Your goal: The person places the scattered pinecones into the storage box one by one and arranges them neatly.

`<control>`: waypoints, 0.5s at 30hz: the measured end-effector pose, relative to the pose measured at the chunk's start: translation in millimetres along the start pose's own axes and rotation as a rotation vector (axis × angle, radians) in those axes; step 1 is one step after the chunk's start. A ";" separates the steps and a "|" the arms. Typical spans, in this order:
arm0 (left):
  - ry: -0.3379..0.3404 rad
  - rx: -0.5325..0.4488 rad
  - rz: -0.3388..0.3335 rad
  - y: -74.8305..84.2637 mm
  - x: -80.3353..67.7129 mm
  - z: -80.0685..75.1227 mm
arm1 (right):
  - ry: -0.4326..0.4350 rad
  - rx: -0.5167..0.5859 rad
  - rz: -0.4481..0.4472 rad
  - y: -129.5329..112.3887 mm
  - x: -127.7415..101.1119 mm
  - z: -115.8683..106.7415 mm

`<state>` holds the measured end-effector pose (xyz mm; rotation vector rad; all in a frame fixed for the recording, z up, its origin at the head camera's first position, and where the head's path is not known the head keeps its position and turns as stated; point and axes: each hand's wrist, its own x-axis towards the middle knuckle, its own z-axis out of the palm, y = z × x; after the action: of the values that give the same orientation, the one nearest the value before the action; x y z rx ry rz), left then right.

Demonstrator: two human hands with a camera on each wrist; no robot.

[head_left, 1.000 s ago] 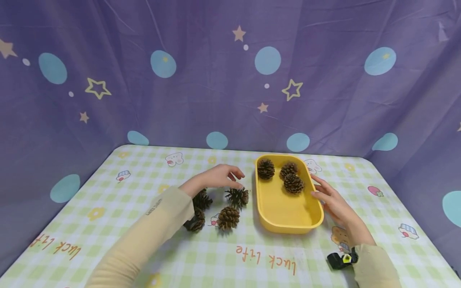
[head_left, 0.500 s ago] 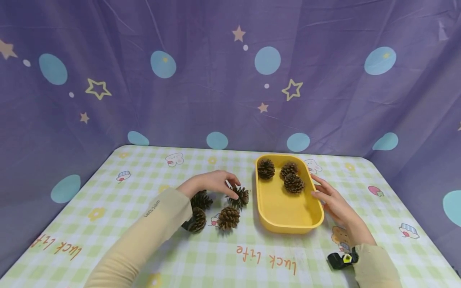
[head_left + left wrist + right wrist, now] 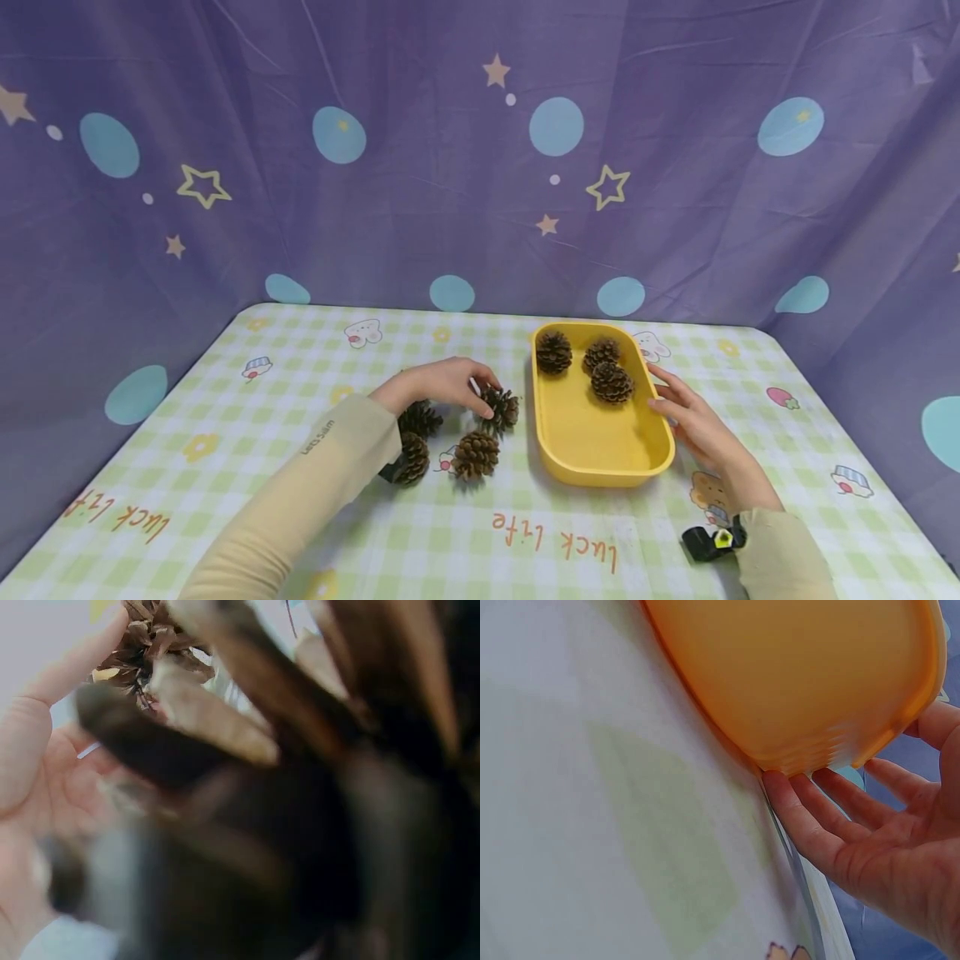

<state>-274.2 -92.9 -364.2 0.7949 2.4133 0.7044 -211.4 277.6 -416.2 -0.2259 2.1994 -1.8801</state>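
Note:
My left hand (image 3: 453, 383) pinches a brown pine cone (image 3: 501, 410) on the table, thumb on the near side and fingers behind it. In the left wrist view the thumb lies along that pine cone (image 3: 154, 645), while another pine cone (image 3: 300, 825) blurs large in front of the camera. Another pine cone (image 3: 476, 455) sits just nearer. Two more, one pine cone (image 3: 422, 417) and one pine cone (image 3: 412, 460), lie under the left wrist, partly hidden. My right hand (image 3: 693, 421) touches the right side of the yellow tray (image 3: 577, 467), fingers extended along its outer wall, thumb at the rim.
Inside the tray, toward its far end, are a pine cone (image 3: 554, 353) at left and two touching ones, a pine cone (image 3: 602, 354) and a pine cone (image 3: 612, 383). A green checked cloth (image 3: 360, 533) covers the table. A purple curtain (image 3: 435, 225) hangs behind.
My left hand has come down and slightly nearer onto the pine cone beside the tray, and its thumb and fingers have closed on it. The right hand and tray have not moved.

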 end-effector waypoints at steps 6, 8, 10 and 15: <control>0.047 -0.019 0.016 0.3 0.5 -1.5 | 0.003 -0.002 -0.003 -0.8 -0.5 0.5; 0.063 -0.028 0.020 0.6 0.9 -2.1 | 0.005 -0.004 -0.004 -0.8 -0.4 0.5; 0.077 -0.038 0.023 0.5 1.4 -2.6 | 0.006 -0.006 -0.005 -0.7 -0.2 0.5; 0.106 -0.044 0.045 0.2 2.6 -2.9 | 0.005 -0.013 -0.007 0.1 0.0 0.0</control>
<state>-277.7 -92.0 -362.7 0.8150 2.4717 0.8332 -211.4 277.6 -416.3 -0.2316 2.2177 -1.8718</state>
